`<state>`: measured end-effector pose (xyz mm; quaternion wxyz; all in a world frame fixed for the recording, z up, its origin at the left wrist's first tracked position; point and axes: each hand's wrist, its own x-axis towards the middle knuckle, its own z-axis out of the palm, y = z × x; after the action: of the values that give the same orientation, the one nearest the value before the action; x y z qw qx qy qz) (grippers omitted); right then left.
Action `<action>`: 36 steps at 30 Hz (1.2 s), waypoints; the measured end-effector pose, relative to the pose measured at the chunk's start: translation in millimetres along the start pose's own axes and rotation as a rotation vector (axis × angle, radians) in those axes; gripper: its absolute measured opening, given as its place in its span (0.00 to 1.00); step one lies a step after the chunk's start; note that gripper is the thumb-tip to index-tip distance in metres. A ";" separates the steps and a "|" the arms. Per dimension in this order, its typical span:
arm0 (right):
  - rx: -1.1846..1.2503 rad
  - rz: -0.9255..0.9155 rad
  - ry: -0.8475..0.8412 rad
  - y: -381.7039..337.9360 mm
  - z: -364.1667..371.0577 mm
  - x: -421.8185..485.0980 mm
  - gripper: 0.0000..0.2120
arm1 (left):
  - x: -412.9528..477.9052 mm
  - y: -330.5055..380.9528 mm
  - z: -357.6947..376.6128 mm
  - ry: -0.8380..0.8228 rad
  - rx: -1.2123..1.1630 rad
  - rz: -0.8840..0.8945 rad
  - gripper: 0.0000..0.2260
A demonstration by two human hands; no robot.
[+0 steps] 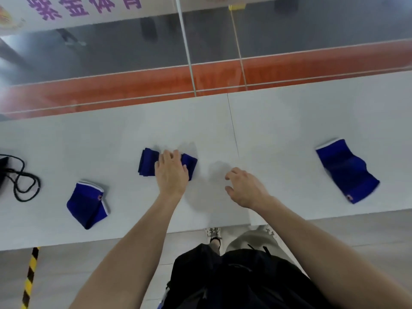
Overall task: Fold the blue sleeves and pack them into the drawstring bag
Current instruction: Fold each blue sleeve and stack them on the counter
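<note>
From the head camera, the job looks to be in its early part. The left hand point(170, 172) lies flat, fingers fairly straight, pressing down on the middle sleeve point(146, 162), which is doubled into a compact stack on the bench point(289, 121). The right hand point(245, 188) hovers just right of it with fingers loosely curled and nothing in its grasp.

Two more await. The left sleeve point(88, 204) lies left of the left hand and nearer the person. The right sleeve point(346, 170) lies well out beyond the right hand. As I judge it, both are laid flat rather than folded.

The bag point(2, 172), black, sits far to the left of the left hand and is mostly cut off by the frame edge. Its cord point(24, 184) loops loose on the bench. Nothing appears to be packed yet, so two folds and all the bagging remain.

As for writing, a white banner point(89, 10) beyond the hands carries large purple Chinese characters, cropped at the top. They seem to read 紫金体育. Each flat sleeve bears a small reddish mark, too small to read.
</note>
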<state>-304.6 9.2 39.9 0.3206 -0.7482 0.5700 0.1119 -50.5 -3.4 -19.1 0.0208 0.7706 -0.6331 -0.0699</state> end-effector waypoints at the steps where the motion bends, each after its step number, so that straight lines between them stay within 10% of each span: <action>1: -0.005 0.000 -0.002 -1.1 1.3 0.5 0.19 | -6.2 1.3 -0.3 0.010 0.041 0.091 0.13; 9: -0.026 -0.006 0.022 -20.4 5.8 7.4 0.19 | -41.0 -14.2 13.7 -0.250 0.213 0.195 0.37; 18: -0.200 -0.137 0.013 -52.8 4.2 19.6 0.19 | -23.7 -30.0 -23.4 -0.229 0.089 0.178 0.25; 26: -0.488 -0.440 -0.026 -113.3 19.4 37.8 0.19 | -77.1 -135.0 -51.7 0.126 -0.091 -0.322 0.08; 36: -0.547 -0.539 -0.031 -139.8 34.3 32.1 0.17 | -60.7 -240.8 -3.3 -0.095 -0.086 -0.768 0.25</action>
<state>-158.2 25.1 45.6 0.1355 -0.9273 0.2973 0.1827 172.7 103.4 -39.9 -0.0038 0.9458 -0.2955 -0.1347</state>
